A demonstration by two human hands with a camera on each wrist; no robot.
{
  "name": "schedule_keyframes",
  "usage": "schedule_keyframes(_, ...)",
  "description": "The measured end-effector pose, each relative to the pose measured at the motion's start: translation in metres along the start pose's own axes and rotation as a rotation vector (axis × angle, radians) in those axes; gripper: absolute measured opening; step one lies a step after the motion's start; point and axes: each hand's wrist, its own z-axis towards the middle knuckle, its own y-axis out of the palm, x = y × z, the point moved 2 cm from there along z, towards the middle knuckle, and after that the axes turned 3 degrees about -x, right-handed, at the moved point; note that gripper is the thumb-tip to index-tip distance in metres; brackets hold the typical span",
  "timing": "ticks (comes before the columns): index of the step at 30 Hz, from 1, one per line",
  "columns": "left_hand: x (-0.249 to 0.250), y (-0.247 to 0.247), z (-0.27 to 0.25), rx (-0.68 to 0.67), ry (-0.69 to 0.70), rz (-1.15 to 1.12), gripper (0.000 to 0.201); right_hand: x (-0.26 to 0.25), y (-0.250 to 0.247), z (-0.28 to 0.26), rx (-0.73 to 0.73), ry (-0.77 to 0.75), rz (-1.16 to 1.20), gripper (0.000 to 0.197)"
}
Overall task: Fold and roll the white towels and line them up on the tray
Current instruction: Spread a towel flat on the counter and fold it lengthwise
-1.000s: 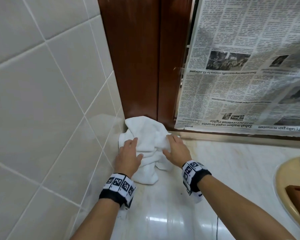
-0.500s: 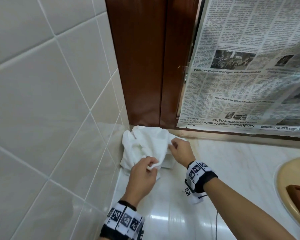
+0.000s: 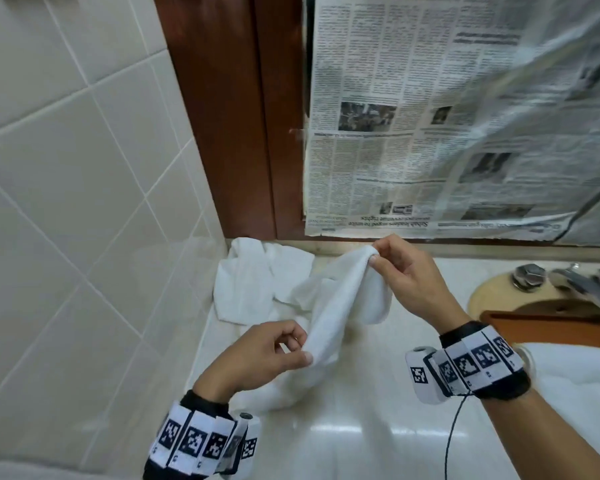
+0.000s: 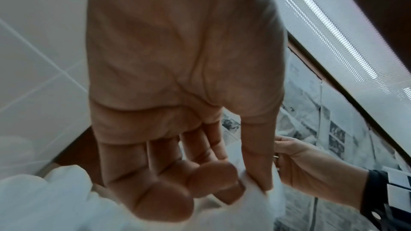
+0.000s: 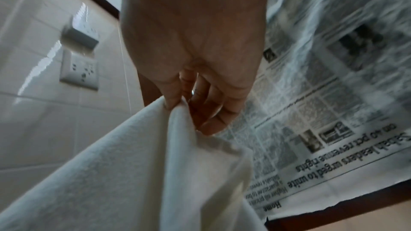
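I see the countertop (image 3: 343, 427) under both hands, with the newspaper sheet (image 3: 430, 116) hanging beyond my right hand and the tiled wall (image 3: 66, 168) outboard of my left. The white towel (image 3: 340, 306) spans diagonally between the two hands, lifted off the surface at its upper end, its lower end trailing on the countertop beneath my left hand. More crumpled white towel (image 3: 250, 282) lies in the corner, ahead of my left hand and apart from it. My right hand (image 3: 409, 282) pinches the towel's upper edge between thumb and forefinger. My left hand (image 3: 257, 358) pinches the lower part of the same towel between thumb and curled fingers (image 4: 211, 178)
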Motion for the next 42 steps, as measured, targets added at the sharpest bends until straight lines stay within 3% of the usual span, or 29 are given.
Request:
schedule_keyframes(7, -0.012, 0.128, -0.014, -0.279, -0.144, -0.023, 0.015, 0.048, -0.028, -0.131, -0.107, 0.195, -0.034, 0.003)
schedule_keyframes(9, -0.026, 0.152, -0.009, -0.215, -0.179, 0.074, 0.011, 0.071, -0.021, -0.166, -0.179, 0.272, -0.093, 0.01)
schedule_keyframes(13, -0.036, 0.177, 0.007, 0.073, -0.155, 0.165, 0.014, 0.108, -0.011, -0.21, -0.384, 0.382, -0.177, 0.023)
schedule_keyframes(15, -0.037, 0.186, 0.02, 0.188, -0.127, 0.186, 0.025, 0.12, -0.016, -0.216, -0.304, 0.399, -0.184, 0.023)
schedule_keyframes(18, -0.04, 0.196, 0.045, 0.229, -0.117, 0.257, 0.039, 0.147, -0.025, -0.21, -0.103, 0.533, -0.261, 0.041)
schedule_keyframes(21, -0.045, 0.204, 0.065, 0.185, -0.179, 0.256, 0.049, 0.169, -0.019, -0.2, -0.163, 0.722, -0.257, 0.055)
schedule_keyframes(26, -0.059, 0.216, 0.062, 0.114, -0.286, 0.263, 0.051, 0.169, 0.009, -0.198, -0.246, 0.729, -0.085, 0.02)
schedule_keyframes(29, -0.067, 0.218, 0.043, -0.05, -0.356, 0.263, 0.046, 0.161, 0.015, -0.205, -0.218, 0.749, 0.217, 0.027)
schedule_keyframes(32, -0.068, 0.209, 0.03, 0.012, -0.409, 0.14, 0.03, 0.152, 0.017, -0.213, -0.217, 0.789, 0.435, 0.043)
schedule_keyframes(35, -0.056, 0.197, 0.042, 0.198, -0.299, 0.177, 0.046, 0.144, 0.02, -0.222, -0.235, 0.776, 0.423, 0.04)
schedule_keyframes(37, -0.049, 0.194, 0.057, 0.23, -0.232, 0.135, 0.062, 0.136, 0.021, -0.224, -0.234, 0.752, 0.398, 0.034)
schedule_keyframes(40, -0.047, 0.196, 0.074, 0.111, -0.246, 0.08, 0.073, 0.125, 0.022, -0.229, -0.255, 0.724, 0.339, 0.03)
schedule_keyframes(42, -0.05, 0.206, 0.075, 0.01, -0.251, 0.185, 0.073, 0.119, 0.02, -0.232, -0.261, 0.726, 0.278, 0.025)
